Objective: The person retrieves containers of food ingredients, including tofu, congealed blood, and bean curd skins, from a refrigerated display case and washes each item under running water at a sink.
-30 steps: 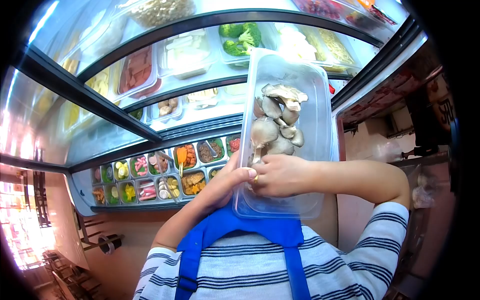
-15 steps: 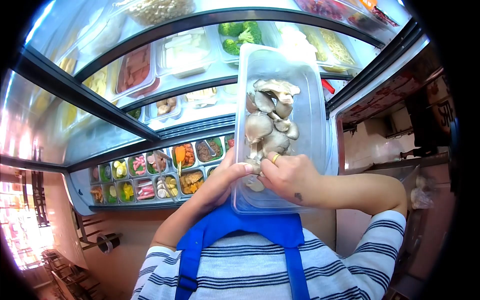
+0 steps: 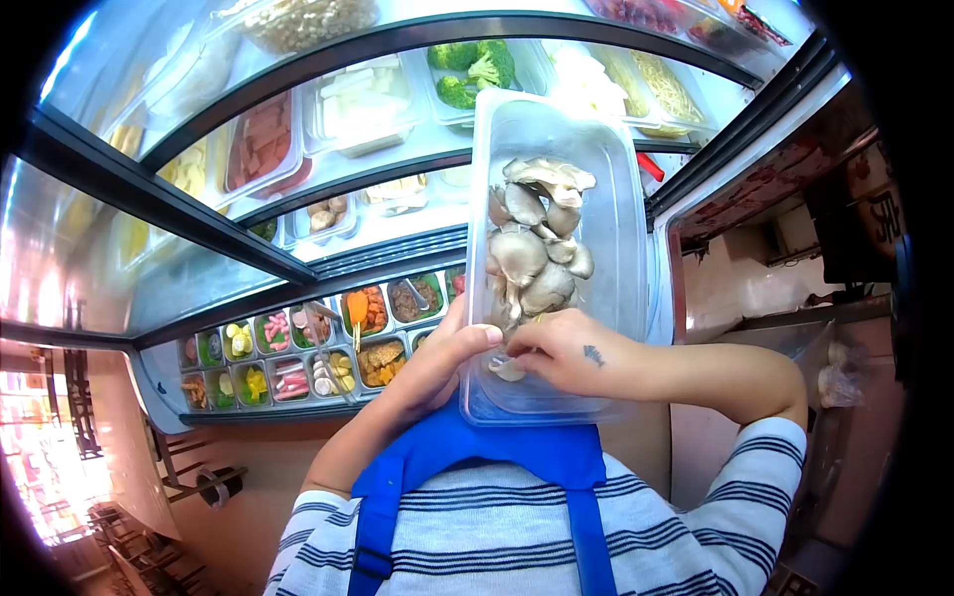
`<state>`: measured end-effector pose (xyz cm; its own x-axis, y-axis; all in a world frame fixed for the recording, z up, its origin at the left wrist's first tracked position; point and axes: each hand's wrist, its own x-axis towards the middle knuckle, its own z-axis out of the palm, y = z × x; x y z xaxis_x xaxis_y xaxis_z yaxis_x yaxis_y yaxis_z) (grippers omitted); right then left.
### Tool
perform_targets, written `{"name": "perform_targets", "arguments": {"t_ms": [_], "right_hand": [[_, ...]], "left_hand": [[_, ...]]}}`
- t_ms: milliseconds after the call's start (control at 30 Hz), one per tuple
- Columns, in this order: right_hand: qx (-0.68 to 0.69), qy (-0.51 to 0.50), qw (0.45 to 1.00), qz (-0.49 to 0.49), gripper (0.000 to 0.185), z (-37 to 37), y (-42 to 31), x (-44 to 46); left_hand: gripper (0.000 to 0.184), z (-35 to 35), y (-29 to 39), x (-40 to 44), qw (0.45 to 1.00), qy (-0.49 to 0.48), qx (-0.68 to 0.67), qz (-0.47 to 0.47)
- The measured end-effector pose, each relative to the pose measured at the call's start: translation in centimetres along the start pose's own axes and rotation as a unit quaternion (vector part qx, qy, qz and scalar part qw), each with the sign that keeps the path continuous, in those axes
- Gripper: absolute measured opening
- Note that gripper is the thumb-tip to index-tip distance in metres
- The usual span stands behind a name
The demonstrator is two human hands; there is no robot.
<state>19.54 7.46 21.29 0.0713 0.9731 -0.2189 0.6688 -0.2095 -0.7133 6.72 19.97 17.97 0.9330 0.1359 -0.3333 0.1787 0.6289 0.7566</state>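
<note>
A clear plastic container [image 3: 618, 238] is tilted up in front of my chest, with several grey oyster mushrooms [image 3: 519, 256] lying along its middle and left side. My left hand [image 3: 449, 356] grips the container's left wall, its thumb over the rim and its other fingers hidden behind. Inside the near end, my right hand [image 3: 566, 350] has its fingers curled together around a small pale oyster mushroom [image 3: 505, 370], which they partly cover. A ring on that hand is barely visible.
Beyond the container stands a glass-fronted display case with a dark frame [image 3: 209, 223]. On its shelves are tubs of broccoli [image 3: 487, 68], white strips [image 3: 363, 99] and reddish pieces [image 3: 260, 144]. Small metal trays [image 3: 383, 361] of food line the lower left. A blue apron [image 3: 507, 457] is below.
My right hand has shifted slightly toward the near end of the container and turned, its fingers moving from the lower mushrooms to the small one near the bottom. My left hand stays put.
</note>
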Motion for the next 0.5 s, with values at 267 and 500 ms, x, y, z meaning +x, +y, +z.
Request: {"name": "perform_targets", "arguments": {"t_ms": [267, 500], "right_hand": [[-0.222, 0.144, 0.949, -0.174, 0.020, -0.3, 1.3, 1.7], [-0.227, 0.013, 0.960, -0.165, 0.019, -1.7, 0.8, 1.7]], "left_hand": [[0.074, -0.1, 0.1, 0.6, 0.999, -0.044, -0.010, -0.006], [0.068, -1.3, -0.6, 0.4, 0.999, -0.023, -0.024, -0.025]]}}
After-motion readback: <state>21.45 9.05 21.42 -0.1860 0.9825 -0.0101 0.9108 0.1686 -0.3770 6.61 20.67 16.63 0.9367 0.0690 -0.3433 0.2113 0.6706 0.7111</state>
